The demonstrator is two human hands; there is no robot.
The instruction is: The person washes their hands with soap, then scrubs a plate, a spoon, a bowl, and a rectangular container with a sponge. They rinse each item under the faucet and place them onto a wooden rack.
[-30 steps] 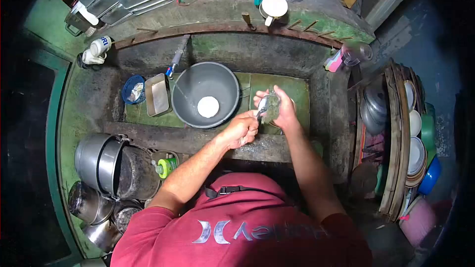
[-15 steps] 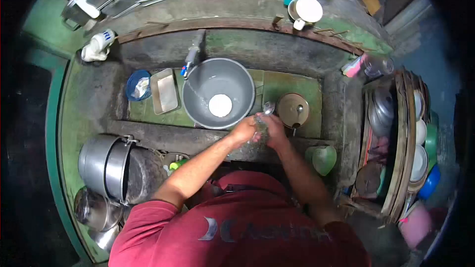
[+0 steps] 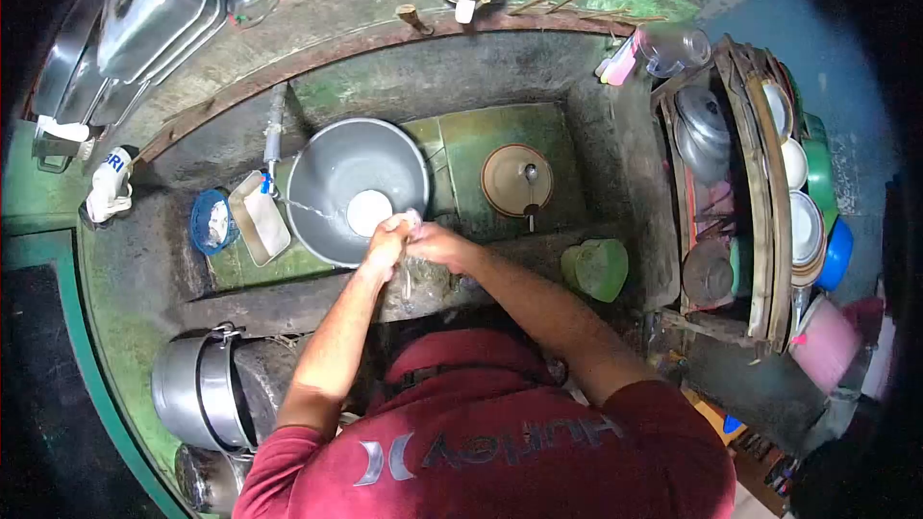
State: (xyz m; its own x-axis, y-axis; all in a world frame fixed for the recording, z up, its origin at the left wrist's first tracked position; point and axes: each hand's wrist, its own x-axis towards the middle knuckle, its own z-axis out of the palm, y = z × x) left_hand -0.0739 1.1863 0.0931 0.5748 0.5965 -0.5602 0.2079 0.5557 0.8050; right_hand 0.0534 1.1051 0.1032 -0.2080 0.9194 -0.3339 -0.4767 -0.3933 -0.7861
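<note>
**Two hands together, left hand (image 3: 387, 244) and right hand (image 3: 437, 244), at the near side of a gray basin (image 3: 310, 173)**

Leans over a rough-walled sink (image 3: 437, 62) in a dark red shirt (image 3: 481, 423), both forearms stretched forward. Has to the right of the sink a wooden rack (image 3: 753, 192) full of dishes, and at the lower left, below the near ledge (image 3: 240, 308), a large metal pot (image 3: 183, 389).

Inside the sink, on green tiles, the gray basin, upright. To the left of the basin, a rectangular tray (image 3: 267, 226), set at a slant; to the right, well apart, a beige plate (image 3: 502, 178) with a brown rim. Past the right hand, at the near ledge, a green bowl (image 3: 601, 274). Left of the tray, close by, a small blue basket (image 3: 200, 224) with something white (image 3: 219, 219) inside.

Holds both hands close together above the near ledge, just beside the rim of the basin, with fingers curled inward. Cannot tell either hand as apart or clamped shut: too blurred where meeting. Just below, a clear, glinting shape (image 3: 407, 284), either water or glass, too blurred to tell. In the basin, near the left hand, a round white bowl (image 3: 369, 211). Over the left rim, a tap (image 3: 272, 149) with a blue handle (image 3: 266, 183), and from there a thin stream of water (image 3: 310, 208) into the basin. On the beige plate, a spoon (image 3: 531, 172).
</note>
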